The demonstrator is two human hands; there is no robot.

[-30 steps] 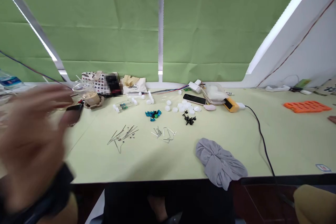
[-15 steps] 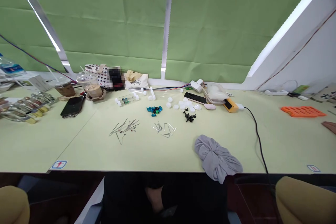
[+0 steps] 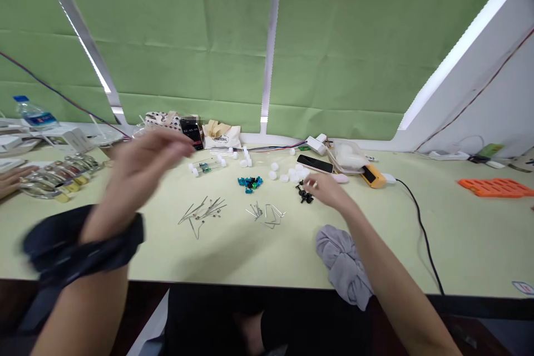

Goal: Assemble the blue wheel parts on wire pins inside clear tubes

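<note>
My left hand [image 3: 146,167] is raised over the left part of the table, blurred by motion. Its fingers stretch to the right with nothing visible in them. Farther right, my right hand [image 3: 327,190] reaches over a cluster of small black parts [image 3: 305,196], beside loose white caps [image 3: 286,178]. The fingers are bent and the tips partly hidden, so I cannot make out a grip. Small blue parts [image 3: 250,182] form a pile near the middle. Thin metal rods [image 3: 202,211] and shorter bent wires [image 3: 271,214] lie nearer me. A clear assembly with white wheels [image 3: 207,166] stands behind.
A grey cloth [image 3: 344,261] hangs over the front edge at right. Behind are a phone [image 3: 315,164], a yellow device [image 3: 372,177] with a black cable [image 3: 421,228], and an orange tray [image 3: 494,187]. Another person's hand [image 3: 14,181] rests at far left near bagged items [image 3: 62,177].
Both my hands have come into view over the table, the right one reaching the black parts. Another person's hand now shows more at the far left. The view has shifted slightly.
</note>
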